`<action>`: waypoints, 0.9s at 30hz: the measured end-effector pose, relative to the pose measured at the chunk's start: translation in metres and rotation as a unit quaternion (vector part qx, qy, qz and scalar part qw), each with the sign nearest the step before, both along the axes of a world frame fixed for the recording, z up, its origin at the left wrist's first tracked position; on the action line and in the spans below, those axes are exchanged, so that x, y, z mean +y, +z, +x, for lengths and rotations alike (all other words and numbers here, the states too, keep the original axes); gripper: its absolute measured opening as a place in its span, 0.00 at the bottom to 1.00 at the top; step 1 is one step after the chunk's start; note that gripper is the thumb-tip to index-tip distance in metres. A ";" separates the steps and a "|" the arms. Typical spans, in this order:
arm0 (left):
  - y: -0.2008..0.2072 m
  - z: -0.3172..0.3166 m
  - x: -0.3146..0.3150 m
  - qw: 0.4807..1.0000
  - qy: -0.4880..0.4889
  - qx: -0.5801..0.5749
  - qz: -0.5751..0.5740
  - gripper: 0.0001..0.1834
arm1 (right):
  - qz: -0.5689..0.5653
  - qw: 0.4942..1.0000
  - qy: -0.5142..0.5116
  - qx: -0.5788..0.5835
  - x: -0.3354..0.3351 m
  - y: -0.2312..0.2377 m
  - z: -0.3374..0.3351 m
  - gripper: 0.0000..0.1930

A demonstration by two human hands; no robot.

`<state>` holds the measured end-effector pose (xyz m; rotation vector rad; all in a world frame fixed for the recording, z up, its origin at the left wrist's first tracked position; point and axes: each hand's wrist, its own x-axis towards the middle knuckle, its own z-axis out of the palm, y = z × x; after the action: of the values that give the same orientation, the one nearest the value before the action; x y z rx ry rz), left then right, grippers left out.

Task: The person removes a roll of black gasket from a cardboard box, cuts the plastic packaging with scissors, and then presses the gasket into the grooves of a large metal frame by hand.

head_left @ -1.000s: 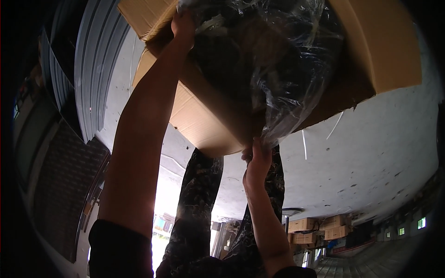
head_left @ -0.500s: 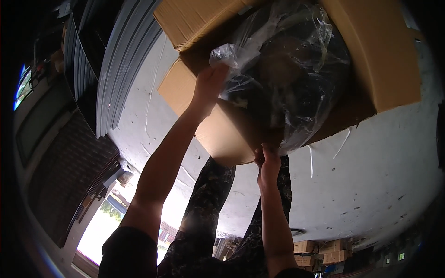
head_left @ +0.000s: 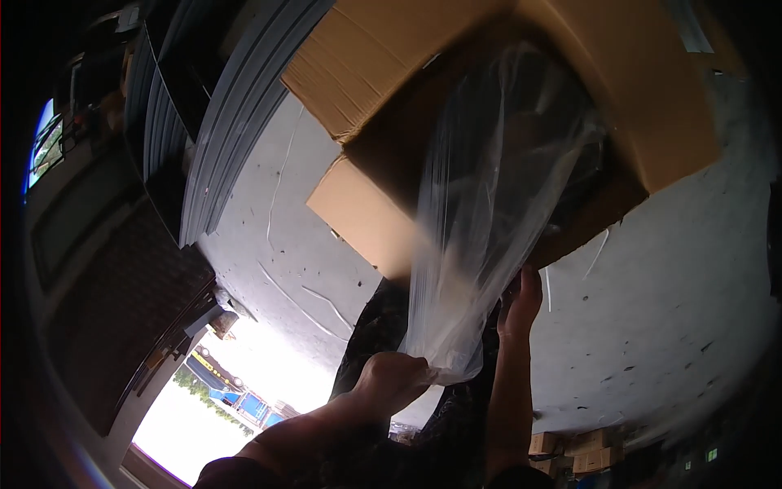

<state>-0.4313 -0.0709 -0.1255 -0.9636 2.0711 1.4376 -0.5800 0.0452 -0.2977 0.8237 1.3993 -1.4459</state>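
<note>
Over grey floor (head_left: 652, 326), left hand (head_left: 393, 380) clutches plastic (head_left: 472, 236); whether right hand (head_left: 520, 306) grips is unclear.

left hand (head_left: 391, 381) grips clear plastic (head_left: 466, 244) stretched from open cardboard box (head_left: 399, 61).

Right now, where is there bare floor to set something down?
Widest: gray floor right of the cardboard box and right hand, with dark specks. Narrower: between box and ribbed gray panels, crossed by pale strips. Crowded: by the legs, where the left hand holds clear plastic.
</note>
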 end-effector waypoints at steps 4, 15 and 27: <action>-0.008 0.002 0.007 0.998 -0.032 -0.060 -0.004 0.09 | -0.102 0.970 0.218 0.030 -0.070 0.057 0.013 0.30; 0.059 0.030 -0.009 0.975 0.195 -0.009 0.107 0.13 | -0.005 0.972 0.221 0.080 -0.090 0.118 0.024 0.07; 0.161 0.037 -0.070 0.935 -0.071 0.024 0.346 0.16 | 0.175 0.778 0.569 0.202 0.039 0.301 0.043 0.18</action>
<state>-0.3939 -0.1412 0.0354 -0.4800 1.4295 1.9153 -0.5371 0.0843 0.0037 -0.2412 1.9893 -0.3878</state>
